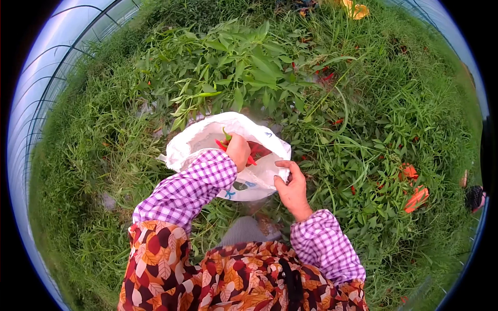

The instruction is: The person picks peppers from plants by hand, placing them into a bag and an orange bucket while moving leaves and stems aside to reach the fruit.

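In the middle of the head view a white sack (207,127) stands with its mouth wide, blue marks on its side. My left hand (238,150) is inside the mouth, closed around red chili peppers (221,144); a green stem or pepper sticks up beside its fingers. More red peppers (259,150) show within the sack, partly hidden by my hand. On the right, my right hand (293,189) pinches the sack's rim between thumb and fingers.
Leafy pepper plants (254,62) grow just beyond the sack, with a green pepper (209,94) hanging there. Orange-red pieces (416,199) lie among grass at right, a yellow item (356,9) at the top. Greenhouse ribs (67,49) curve along the left.
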`<state>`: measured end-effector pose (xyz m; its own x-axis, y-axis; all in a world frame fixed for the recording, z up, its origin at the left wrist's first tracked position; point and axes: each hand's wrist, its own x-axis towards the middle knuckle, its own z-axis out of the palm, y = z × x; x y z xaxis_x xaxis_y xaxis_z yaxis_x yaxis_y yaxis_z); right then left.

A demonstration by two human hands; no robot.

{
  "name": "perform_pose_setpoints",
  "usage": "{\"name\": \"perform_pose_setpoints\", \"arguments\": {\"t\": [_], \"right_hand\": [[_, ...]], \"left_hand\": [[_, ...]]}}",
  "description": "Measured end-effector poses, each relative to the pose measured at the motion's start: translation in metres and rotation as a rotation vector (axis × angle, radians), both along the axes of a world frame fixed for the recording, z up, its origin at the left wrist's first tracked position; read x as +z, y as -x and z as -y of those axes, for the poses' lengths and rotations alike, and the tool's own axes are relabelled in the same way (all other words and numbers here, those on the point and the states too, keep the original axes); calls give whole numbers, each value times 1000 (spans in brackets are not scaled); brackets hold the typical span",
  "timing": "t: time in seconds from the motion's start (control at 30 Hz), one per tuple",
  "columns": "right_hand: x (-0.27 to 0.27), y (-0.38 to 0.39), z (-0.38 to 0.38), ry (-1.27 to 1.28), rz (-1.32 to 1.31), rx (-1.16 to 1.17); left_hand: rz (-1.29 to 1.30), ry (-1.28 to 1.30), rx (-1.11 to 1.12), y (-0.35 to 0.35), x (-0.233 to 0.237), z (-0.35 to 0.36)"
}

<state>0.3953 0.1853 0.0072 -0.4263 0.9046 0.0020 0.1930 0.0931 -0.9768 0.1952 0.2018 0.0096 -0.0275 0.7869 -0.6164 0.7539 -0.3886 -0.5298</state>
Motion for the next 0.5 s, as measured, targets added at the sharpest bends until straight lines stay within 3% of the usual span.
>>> {"name": "perform_pose_setpoints", "arguments": {"t": [0.2, 0.33, 0.43, 0.47, 0.5], "right_hand": [[9, -10, 9, 114, -73, 37], [12, -18, 17, 67, -45, 103], [25, -26, 32, 211, -172, 168], [23, -30, 38, 193, -209, 209], [24, -38, 45, 192, -193, 218]], "left_hand": [[382, -210, -81, 21, -44, -13], [780, 50, 130, 26, -15, 0], [1010, 409, 360, 40, -10, 20], [837, 448, 328, 32, 10, 25], [786, 375, 116, 40, 11, 38]]}}
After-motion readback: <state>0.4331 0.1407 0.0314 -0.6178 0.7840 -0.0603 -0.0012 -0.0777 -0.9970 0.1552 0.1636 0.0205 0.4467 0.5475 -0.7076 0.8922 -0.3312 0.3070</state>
